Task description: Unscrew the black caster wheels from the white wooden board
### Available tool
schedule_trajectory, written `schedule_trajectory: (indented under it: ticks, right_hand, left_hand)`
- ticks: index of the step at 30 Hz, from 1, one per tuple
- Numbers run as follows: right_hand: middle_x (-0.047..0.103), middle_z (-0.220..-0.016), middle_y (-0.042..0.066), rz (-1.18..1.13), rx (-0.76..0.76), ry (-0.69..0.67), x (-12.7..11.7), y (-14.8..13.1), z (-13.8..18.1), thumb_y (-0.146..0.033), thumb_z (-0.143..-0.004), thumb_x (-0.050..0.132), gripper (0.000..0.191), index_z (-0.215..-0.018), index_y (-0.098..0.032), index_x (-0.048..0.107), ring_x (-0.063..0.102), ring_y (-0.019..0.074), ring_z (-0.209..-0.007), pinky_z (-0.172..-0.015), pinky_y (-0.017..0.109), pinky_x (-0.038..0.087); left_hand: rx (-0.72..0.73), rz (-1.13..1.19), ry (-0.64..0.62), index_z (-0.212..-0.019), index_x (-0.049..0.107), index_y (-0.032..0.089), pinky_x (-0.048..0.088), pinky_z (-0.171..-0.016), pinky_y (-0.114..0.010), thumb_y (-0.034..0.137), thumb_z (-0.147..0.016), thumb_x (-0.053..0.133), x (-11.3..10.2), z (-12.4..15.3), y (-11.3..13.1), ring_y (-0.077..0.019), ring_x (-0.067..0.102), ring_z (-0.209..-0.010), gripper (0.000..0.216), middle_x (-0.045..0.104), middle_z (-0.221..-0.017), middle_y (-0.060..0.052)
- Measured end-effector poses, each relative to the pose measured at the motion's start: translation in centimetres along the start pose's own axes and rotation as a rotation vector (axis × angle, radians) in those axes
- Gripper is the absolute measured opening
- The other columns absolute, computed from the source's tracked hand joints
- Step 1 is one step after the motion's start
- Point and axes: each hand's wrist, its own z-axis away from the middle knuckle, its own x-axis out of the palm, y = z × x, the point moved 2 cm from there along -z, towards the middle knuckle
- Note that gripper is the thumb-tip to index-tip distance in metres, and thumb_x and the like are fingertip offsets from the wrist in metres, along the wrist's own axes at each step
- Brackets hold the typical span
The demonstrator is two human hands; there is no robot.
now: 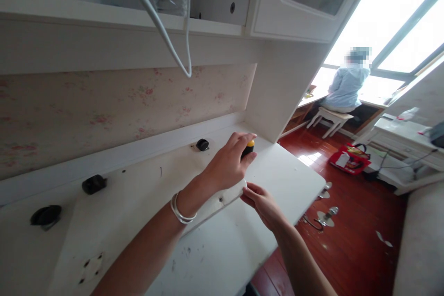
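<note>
left hand curled around a black and yellow handle at one end of a white board, right hand partly closed at its corner, cannot tell if it grips, handle's bottom hidden by fingers, board partly behind left arm

- "where's the light from?"
- "the window, past the right end of the desk; its panes are blown out to white."
- "and closer in?"
- "dimmer. the shelf above the desk sits in grey shade, while the floor right of the desk carries a patch of glare."
- "sharp?"
- "slightly soft; lines tilt and stretch toward the edges, and beyond the desk the head of the seated person is pixelated."
</note>
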Motion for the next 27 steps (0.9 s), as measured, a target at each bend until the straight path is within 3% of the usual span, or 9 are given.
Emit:
schedule_trajectory:
  ticks: [4, 10, 12, 15, 18, 23, 27]
  right_hand:
    - [0.072, -0.107, 0.006, 0.002, 0.001, 0.008, 0.1, 0.0, 0.0, -0.038, -0.084, 0.07, 0.032, -0.109, -0.019, 0.073, 0.064, 0.0213, -0.103, -0.103, 0.039, 0.045]
    - [0.072, -0.108, 0.006, -0.003, -0.013, 0.003, 0.3, -0.1, 0.2, -0.04, -0.084, 0.07, 0.032, -0.107, -0.018, 0.073, 0.064, 0.022, -0.103, -0.104, 0.04, 0.044]
    - [0.072, -0.107, 0.006, -0.007, -0.011, 0.01, 0.3, 0.0, 0.2, -0.039, -0.084, 0.07, 0.032, -0.107, -0.018, 0.073, 0.064, 0.022, -0.104, -0.104, 0.04, 0.044]
    - [0.072, -0.108, 0.005, -0.015, -0.006, 0.014, 0.2, 0.2, 0.0, -0.04, -0.083, 0.071, 0.033, -0.109, -0.019, 0.073, 0.064, 0.0216, -0.104, -0.105, 0.039, 0.043]
    - [0.072, -0.11, 0.005, -0.017, -0.008, 0.017, 0.1, 0.6, -0.1, -0.041, -0.083, 0.071, 0.034, -0.11, -0.02, 0.072, 0.065, 0.0218, -0.104, -0.105, 0.04, 0.043]
    - [0.073, -0.109, 0.005, -0.015, 0.003, 0.03, 0.1, 0.6, -0.1, -0.042, -0.079, 0.074, 0.035, -0.106, -0.02, 0.074, 0.065, 0.0219, -0.104, -0.105, 0.04, 0.043]
    - [0.072, -0.109, 0.005, -0.017, 0.006, 0.036, 0.3, 0.3, 0.1, -0.043, -0.078, 0.075, 0.036, -0.105, -0.02, 0.074, 0.065, 0.0216, -0.102, -0.104, 0.039, 0.044]
  left_hand:
    - [0.046, 0.109, -0.085, -0.138, 0.041, 0.025, 0.04, -0.113, -0.039, 0.019, -0.098, 0.043, -0.4, -0.1, 0.0, -0.0196, 0.046, -0.133, 0.041, 0.049, -0.141, -0.01]
    - [0.038, 0.222, -0.238, -0.131, 0.052, 0.029, 0.055, -0.092, -0.03, 0.013, -0.091, 0.052, -1.0, -0.2, -0.1, -0.0154, 0.061, -0.11, 0.042, 0.062, -0.121, -0.004]
    - [0.02, 0.174, -0.179, -0.127, 0.056, 0.029, 0.056, -0.085, -0.027, 0.014, -0.088, 0.059, -1.1, -0.2, -0.2, -0.0139, 0.062, -0.102, 0.041, 0.061, -0.113, -0.003]
    - [-0.057, -0.012, 0.044, -0.119, 0.061, 0.026, 0.056, -0.08, -0.028, 0.026, -0.083, 0.07, -1.1, 0.0, -0.5, -0.013, 0.061, -0.089, 0.036, 0.057, -0.101, -0.002]
    - [-0.071, -0.139, 0.156, -0.114, 0.06, 0.022, 0.056, -0.085, -0.032, 0.033, -0.084, 0.07, -0.8, 0.3, -0.5, -0.0154, 0.06, -0.091, 0.034, 0.055, -0.102, -0.004]
    - [0.076, 0.029, -0.049, -0.134, 0.044, 0.021, 0.04, -0.111, -0.034, 0.018, -0.097, 0.045, -0.2, 0.3, 0.4, -0.0173, 0.044, -0.133, 0.038, 0.048, -0.139, -0.011]
    - [0.064, 0.15, -0.228, -0.138, 0.042, 0.024, 0.039, -0.112, -0.031, 0.012, -0.095, 0.042, -1.0, 0.1, 1.0, -0.0146, 0.047, -0.13, 0.044, 0.05, -0.139, -0.009]
